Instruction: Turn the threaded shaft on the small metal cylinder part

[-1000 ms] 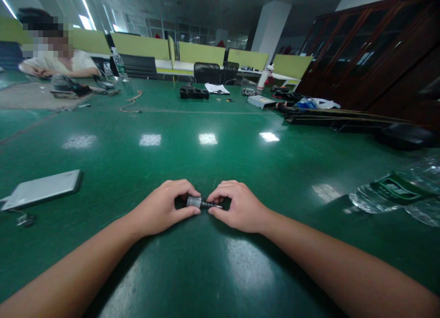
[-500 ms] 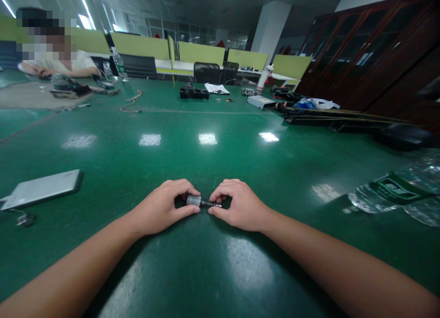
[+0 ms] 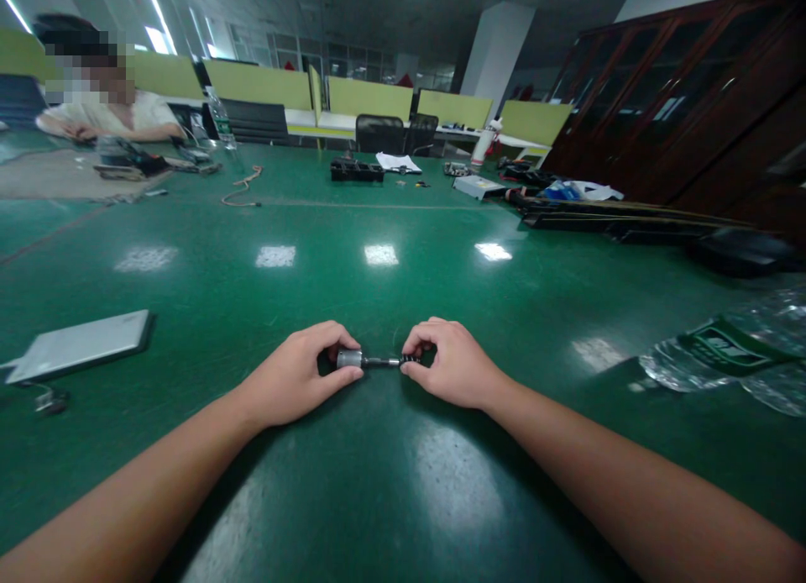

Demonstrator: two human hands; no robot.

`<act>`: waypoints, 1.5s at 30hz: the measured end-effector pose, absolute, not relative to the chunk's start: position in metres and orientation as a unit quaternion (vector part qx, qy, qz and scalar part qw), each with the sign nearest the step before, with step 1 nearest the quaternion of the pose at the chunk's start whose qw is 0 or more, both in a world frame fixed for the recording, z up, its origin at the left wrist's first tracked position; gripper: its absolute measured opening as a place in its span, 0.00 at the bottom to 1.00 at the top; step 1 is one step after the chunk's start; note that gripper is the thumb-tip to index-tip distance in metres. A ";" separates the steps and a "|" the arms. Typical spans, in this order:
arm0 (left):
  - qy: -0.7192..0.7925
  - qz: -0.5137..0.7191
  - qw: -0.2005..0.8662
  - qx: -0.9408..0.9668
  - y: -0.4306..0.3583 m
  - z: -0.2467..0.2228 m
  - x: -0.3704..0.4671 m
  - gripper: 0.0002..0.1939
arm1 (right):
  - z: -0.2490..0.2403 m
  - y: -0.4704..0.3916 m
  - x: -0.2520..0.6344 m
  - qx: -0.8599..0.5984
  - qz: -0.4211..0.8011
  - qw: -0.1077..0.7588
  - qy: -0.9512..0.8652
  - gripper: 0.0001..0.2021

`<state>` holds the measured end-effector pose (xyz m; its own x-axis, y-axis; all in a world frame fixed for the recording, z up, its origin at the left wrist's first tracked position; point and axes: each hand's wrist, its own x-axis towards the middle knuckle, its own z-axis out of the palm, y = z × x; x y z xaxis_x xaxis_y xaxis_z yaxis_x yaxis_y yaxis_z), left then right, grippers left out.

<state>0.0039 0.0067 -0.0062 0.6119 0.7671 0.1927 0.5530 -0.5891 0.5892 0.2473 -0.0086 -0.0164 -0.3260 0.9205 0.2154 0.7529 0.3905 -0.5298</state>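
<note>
My left hand [image 3: 295,380] pinches a short silver-grey cylinder [image 3: 348,359] between thumb and fingers, low over the green table. From the cylinder a thin metal rod [image 3: 380,362] points right, dark along most of its length and bright at the far end. Thumb and fingertips of my right hand [image 3: 458,369] close on a small dark ribbed piece, like a coil spring [image 3: 410,359], at the rod's tip. Part of it is hidden by the fingers. Whether the rod's end still sits inside it, I cannot tell.
A pale flat slab-shaped device with a cord [image 3: 85,345] lies at the left. On the right, a clear water bottle [image 3: 734,348] lies on its side. A black tray-like part [image 3: 357,171], papers and a silver box [image 3: 478,186] are farther back. Another person sits at the far left.
My right hand has moved right, away from the cylinder, drawing the dark ribbed piece along the rod to its tip. More of the rod shows. My left hand has shifted slightly left and up.
</note>
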 end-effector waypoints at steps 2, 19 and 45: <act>0.384 0.223 0.242 0.863 0.007 -0.006 0.004 0.09 | -0.017 -0.007 0.248 -0.532 0.173 0.249 -0.791 0.04; 0.362 0.222 0.248 0.871 0.008 -0.006 0.005 0.12 | -0.019 -0.012 0.241 -0.455 0.207 0.275 -0.821 0.05; 0.334 0.213 0.240 0.886 0.007 -0.011 0.003 0.11 | -0.023 -0.015 0.232 -0.417 0.205 0.283 -0.839 0.07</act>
